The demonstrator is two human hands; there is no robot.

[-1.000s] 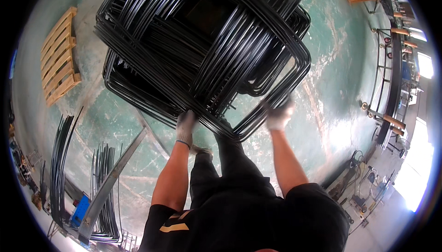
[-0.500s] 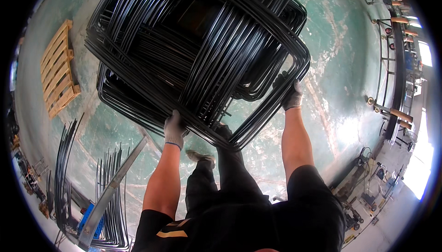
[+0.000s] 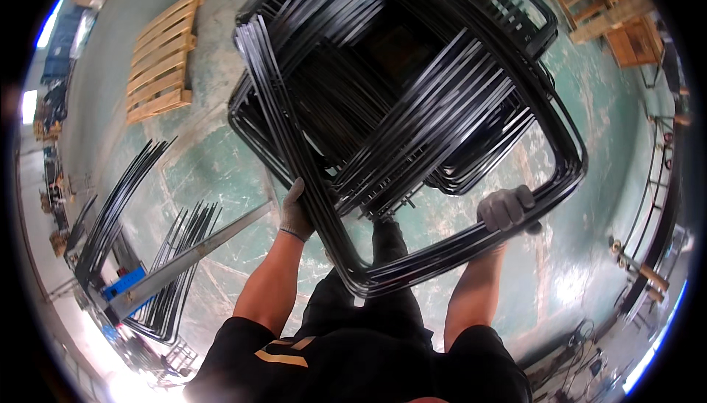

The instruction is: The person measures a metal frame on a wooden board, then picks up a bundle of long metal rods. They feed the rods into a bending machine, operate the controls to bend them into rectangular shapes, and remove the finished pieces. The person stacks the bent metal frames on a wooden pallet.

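Both my hands, in grey work gloves, hold a bundle of black bent metal tube frames (image 3: 434, 263), rounded at the corners. The bundle is tilted over a large stack of similar black frames (image 3: 434, 119). My left hand (image 3: 297, 214) grips the bundle's left side, thumb up along its outer edge; its other fingers are hidden beneath. On the near right side, my right hand (image 3: 506, 210) has its fingers wrapped over the tubes. The bundle's near corner hangs in front of my legs.
A wooden pallet (image 3: 163, 60) lies on the green floor at the far left. Nearer left, a metal bar (image 3: 193, 259) reaches past upright curved black rods (image 3: 121, 200). Wooden crates (image 3: 607, 5) stand at the far right, with a rack (image 3: 648, 182) along the right side.
The bundle has turned, and its near side has come closer to my body. My right hand has shifted from beside the right corner onto the near side. The whole view has swung left.
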